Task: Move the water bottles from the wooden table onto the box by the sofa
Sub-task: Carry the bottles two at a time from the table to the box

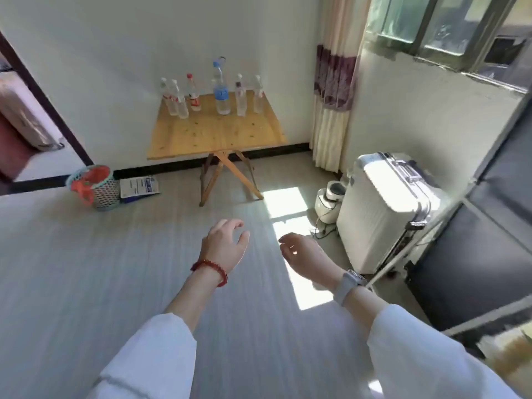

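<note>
Bright daylight enters through the window (449, 30) at upper right and throws hard white patches on the floor (86, 283), blown out to glare, and on the suitcase (383, 191) top. The right hand (305, 257) is half lit, half shadowed. Wide-angle distortion bends walls and edges; the frame's borders smear, and detail is soft throughout.

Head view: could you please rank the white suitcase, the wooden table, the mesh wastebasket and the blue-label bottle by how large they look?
1. wooden table and white suitcase: they look alike, and the suitcase is nearer, so unranked.
2. mesh wastebasket.
3. blue-label bottle.
</note>
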